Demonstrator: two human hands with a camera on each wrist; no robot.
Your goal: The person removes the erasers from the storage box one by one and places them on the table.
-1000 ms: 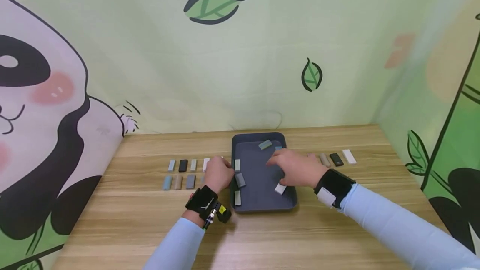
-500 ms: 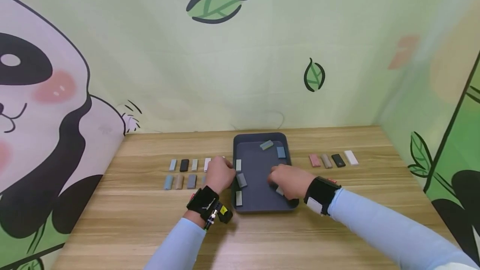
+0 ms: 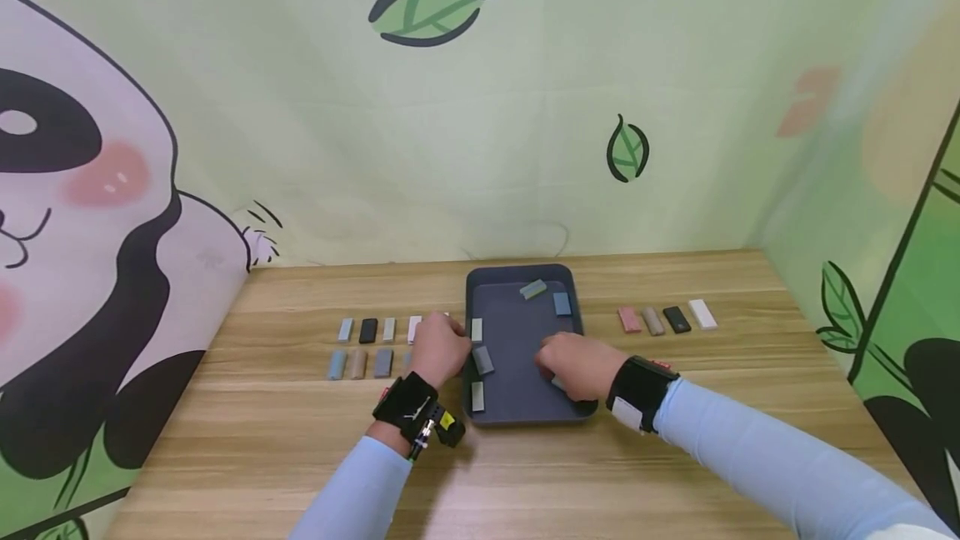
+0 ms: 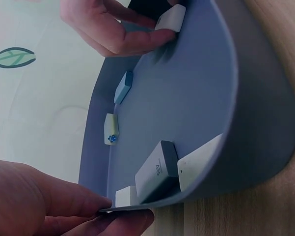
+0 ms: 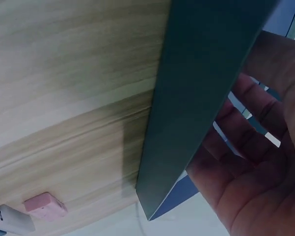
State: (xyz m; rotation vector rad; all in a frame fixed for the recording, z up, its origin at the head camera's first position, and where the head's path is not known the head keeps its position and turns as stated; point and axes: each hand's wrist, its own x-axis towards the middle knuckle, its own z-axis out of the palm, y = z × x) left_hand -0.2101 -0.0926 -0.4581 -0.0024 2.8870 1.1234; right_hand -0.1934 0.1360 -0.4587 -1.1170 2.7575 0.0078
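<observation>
My left hand pinches the left rim of a dark blue-grey tray, with the rim between thumb and fingers in the left wrist view. Inside the tray's near right part, my right hand pinches a white eraser. That eraser is mostly hidden under the hand in the head view. Along the tray's left side lie a grey eraser marked 4B and two pale erasers, one far, one near. Toward the back are a blue eraser and a greenish striped eraser.
Left of the tray, two rows of erasers sit on the wooden table, including a black eraser; my left hand covers some. To the right stand a pink eraser, a beige one, a black one and a white eraser.
My right hand, spread above the tray a second ago, has come down toward me and closed its fingers on the white eraser. The left hand keeps its place on the rim.
</observation>
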